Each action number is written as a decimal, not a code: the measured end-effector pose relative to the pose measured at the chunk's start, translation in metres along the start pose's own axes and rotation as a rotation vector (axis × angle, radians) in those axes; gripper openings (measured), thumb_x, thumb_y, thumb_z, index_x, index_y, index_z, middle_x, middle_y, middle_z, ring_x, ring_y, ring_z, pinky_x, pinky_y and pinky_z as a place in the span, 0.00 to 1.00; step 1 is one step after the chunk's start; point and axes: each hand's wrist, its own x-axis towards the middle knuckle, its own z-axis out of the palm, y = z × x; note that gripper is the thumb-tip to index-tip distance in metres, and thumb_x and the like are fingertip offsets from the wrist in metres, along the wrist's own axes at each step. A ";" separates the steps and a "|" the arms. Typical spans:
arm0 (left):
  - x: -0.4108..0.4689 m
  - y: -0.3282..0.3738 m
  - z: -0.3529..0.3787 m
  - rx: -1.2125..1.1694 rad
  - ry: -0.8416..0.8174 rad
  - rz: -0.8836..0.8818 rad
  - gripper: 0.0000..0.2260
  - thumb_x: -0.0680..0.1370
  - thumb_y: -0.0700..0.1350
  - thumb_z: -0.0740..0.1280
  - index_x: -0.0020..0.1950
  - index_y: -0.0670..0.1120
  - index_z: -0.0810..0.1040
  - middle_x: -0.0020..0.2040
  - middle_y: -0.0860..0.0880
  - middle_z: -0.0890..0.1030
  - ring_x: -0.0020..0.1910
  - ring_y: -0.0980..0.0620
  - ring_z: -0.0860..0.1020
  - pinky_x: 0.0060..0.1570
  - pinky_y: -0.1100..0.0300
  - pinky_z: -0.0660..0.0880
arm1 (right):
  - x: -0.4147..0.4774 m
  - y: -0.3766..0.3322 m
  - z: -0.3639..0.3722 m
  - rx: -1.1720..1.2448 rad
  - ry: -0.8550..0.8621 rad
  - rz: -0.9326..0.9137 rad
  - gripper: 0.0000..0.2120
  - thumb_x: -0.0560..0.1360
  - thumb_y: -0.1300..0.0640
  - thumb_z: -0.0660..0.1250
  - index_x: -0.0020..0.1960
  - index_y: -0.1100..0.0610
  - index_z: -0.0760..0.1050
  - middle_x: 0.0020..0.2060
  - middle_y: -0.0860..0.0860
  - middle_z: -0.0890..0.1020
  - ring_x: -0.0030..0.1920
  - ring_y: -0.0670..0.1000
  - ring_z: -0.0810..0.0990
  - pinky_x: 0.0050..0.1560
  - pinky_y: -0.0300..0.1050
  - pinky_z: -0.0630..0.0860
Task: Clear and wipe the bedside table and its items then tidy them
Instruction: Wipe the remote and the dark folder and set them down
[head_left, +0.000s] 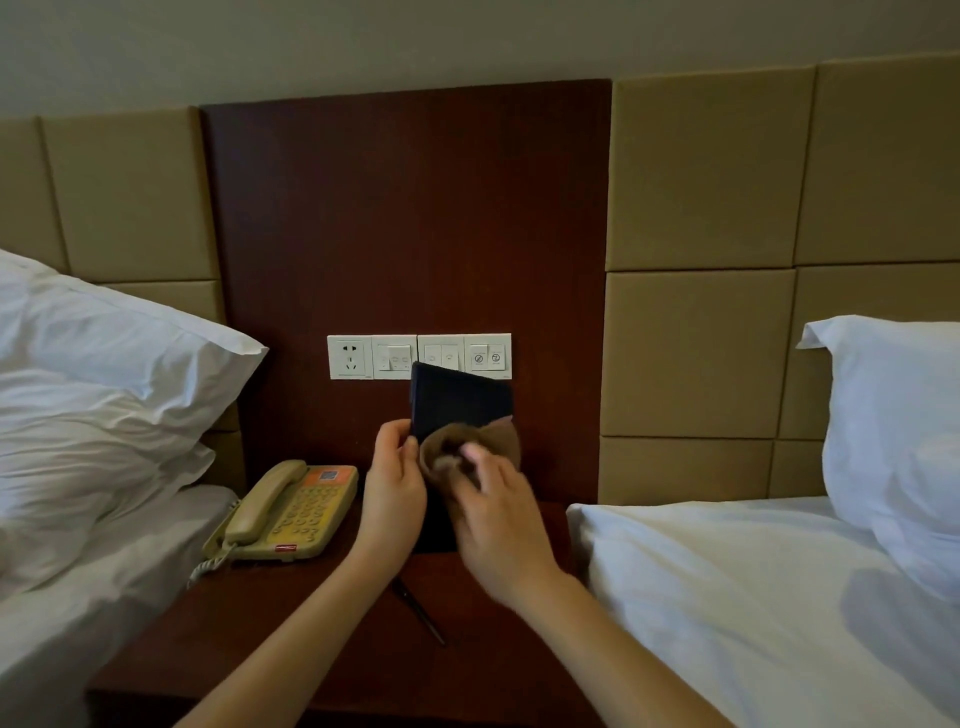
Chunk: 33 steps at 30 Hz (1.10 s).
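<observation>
My left hand (394, 480) grips the left edge of a flat dark blue folder (460, 400), held upright above the dark wooden bedside table (249, 623). Against the folder's lower face my right hand (496, 512) holds a bunched brown cloth (457, 449); the hand is blurred. A beige telephone (288, 512) with an orange keypad panel sits at the table's back left. On the tabletop below my arms lies a thin dark pen (421, 613).
White beds flank the table, the left bed (78, 571) with rumpled pillows, the right bed (753, 597) with one pillow. A white strip of sockets and switches (374, 357) sits on the dark wooden wall panel behind the folder.
</observation>
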 end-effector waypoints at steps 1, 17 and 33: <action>-0.005 0.002 0.001 0.007 -0.021 0.026 0.08 0.82 0.40 0.54 0.59 0.47 0.69 0.43 0.51 0.77 0.38 0.59 0.76 0.37 0.66 0.73 | 0.009 0.008 -0.003 0.003 0.039 0.073 0.19 0.78 0.53 0.53 0.61 0.57 0.76 0.64 0.58 0.74 0.61 0.59 0.75 0.59 0.55 0.74; -0.003 0.005 0.007 0.002 0.113 0.026 0.08 0.82 0.41 0.54 0.58 0.46 0.70 0.43 0.51 0.76 0.40 0.54 0.75 0.37 0.66 0.71 | 0.039 0.003 -0.012 0.146 -0.012 0.144 0.19 0.82 0.51 0.52 0.69 0.54 0.70 0.72 0.51 0.65 0.73 0.52 0.58 0.75 0.49 0.55; 0.021 0.011 -0.015 -0.020 0.241 -0.022 0.06 0.82 0.41 0.53 0.55 0.48 0.69 0.41 0.53 0.72 0.37 0.59 0.71 0.38 0.67 0.69 | 0.028 0.018 -0.014 0.162 -0.125 0.103 0.18 0.82 0.53 0.54 0.71 0.53 0.68 0.73 0.51 0.63 0.74 0.52 0.59 0.73 0.51 0.60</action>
